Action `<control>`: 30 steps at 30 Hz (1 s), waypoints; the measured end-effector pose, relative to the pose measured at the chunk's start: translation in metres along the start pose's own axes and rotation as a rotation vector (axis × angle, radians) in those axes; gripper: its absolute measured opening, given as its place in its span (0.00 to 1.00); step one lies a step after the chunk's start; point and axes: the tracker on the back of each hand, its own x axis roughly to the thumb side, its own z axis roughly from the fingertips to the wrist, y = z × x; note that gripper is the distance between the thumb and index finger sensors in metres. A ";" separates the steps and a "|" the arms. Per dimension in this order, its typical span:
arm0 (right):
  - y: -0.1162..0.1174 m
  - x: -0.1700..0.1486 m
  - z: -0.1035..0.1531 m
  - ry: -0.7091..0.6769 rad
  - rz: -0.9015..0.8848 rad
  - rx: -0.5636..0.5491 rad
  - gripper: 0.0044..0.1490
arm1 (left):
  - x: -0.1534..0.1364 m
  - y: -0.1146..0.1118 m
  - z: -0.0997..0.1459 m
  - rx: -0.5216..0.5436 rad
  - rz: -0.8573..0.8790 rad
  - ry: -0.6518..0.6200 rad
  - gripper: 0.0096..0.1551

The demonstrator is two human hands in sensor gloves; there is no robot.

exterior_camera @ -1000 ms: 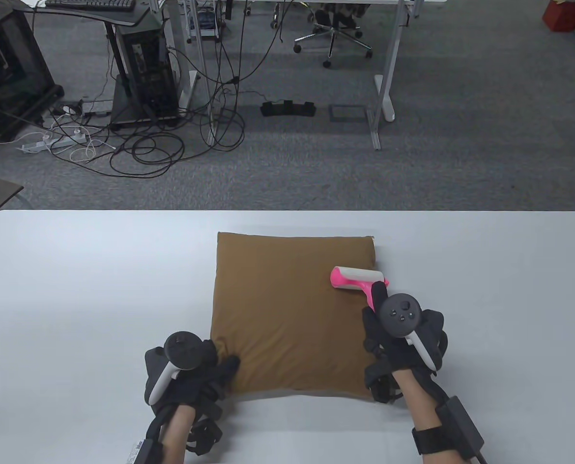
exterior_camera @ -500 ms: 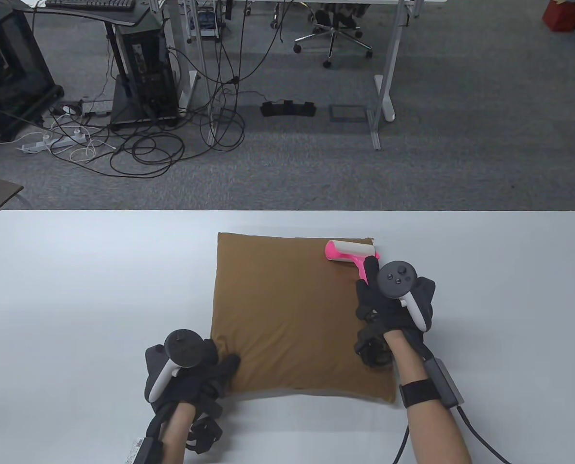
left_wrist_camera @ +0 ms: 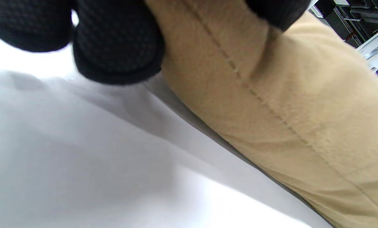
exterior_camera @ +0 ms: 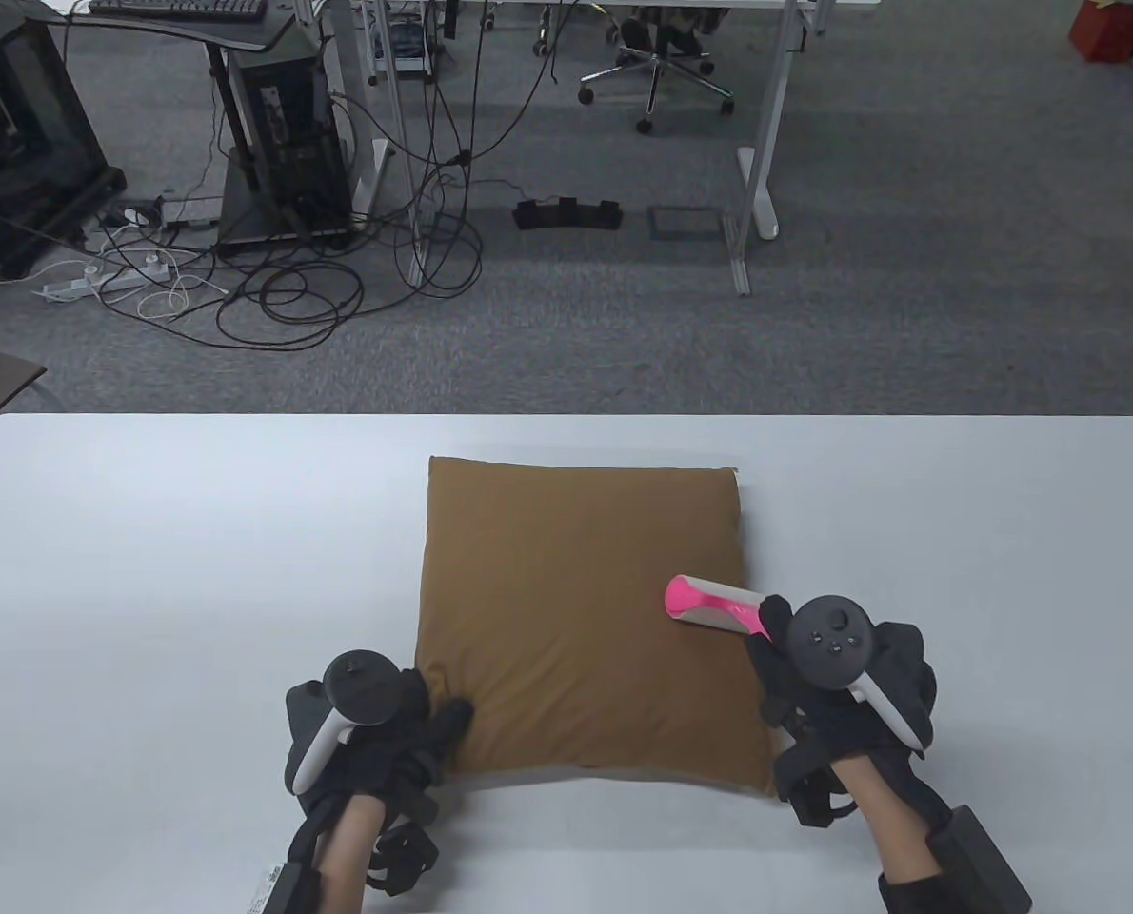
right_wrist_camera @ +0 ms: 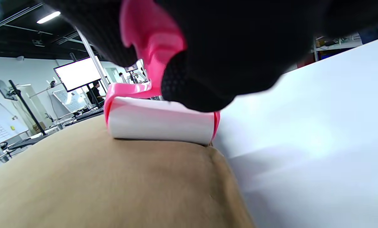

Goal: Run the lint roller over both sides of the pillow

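A brown pillow point(exterior_camera: 576, 609) lies flat on the white table point(exterior_camera: 148, 571). My right hand point(exterior_camera: 843, 685) grips the pink handle of a lint roller point(exterior_camera: 714, 605), whose white roll rests on the pillow near its right edge. In the right wrist view the roll point(right_wrist_camera: 160, 122) sits on the pillow point(right_wrist_camera: 97, 183) and my fingers wrap the handle. My left hand point(exterior_camera: 376, 733) holds the pillow's near left corner. In the left wrist view my fingers point(left_wrist_camera: 116, 41) lie against the pillow's seamed edge point(left_wrist_camera: 271, 95).
The table's far edge point(exterior_camera: 566, 416) lies beyond the pillow. Past it the grey carpet holds tangled cables point(exterior_camera: 281, 286), a computer tower point(exterior_camera: 281, 143), desk legs point(exterior_camera: 757, 162) and an office chair point(exterior_camera: 657, 67).
My right hand rolled the lint roller out to the pillow's far right corner, then drew it back toward me along the right edge. My left hand has stayed on the near left corner.
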 end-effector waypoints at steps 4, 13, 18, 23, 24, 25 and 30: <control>-0.005 -0.001 0.030 -0.033 0.034 -0.011 0.32 | 0.000 0.000 0.000 -0.004 -0.001 0.002 0.53; -0.020 -0.009 0.067 -0.091 -0.006 -0.037 0.30 | -0.004 -0.001 0.004 -0.010 0.026 0.015 0.53; -0.027 0.001 0.084 -0.169 -0.057 -0.093 0.31 | -0.006 -0.001 0.004 -0.014 0.053 0.018 0.53; -0.010 0.021 0.092 -0.207 -0.006 -0.113 0.31 | -0.006 -0.001 0.004 -0.009 0.047 0.018 0.53; -0.006 0.024 0.092 -0.204 0.008 -0.118 0.31 | -0.006 -0.001 0.004 -0.010 0.047 0.018 0.53; -0.001 0.028 0.091 -0.197 0.018 -0.121 0.31 | -0.006 -0.001 0.004 -0.011 0.048 0.018 0.53; 0.010 0.049 0.082 -0.164 0.056 -0.095 0.32 | -0.006 -0.001 0.004 -0.013 0.048 0.017 0.53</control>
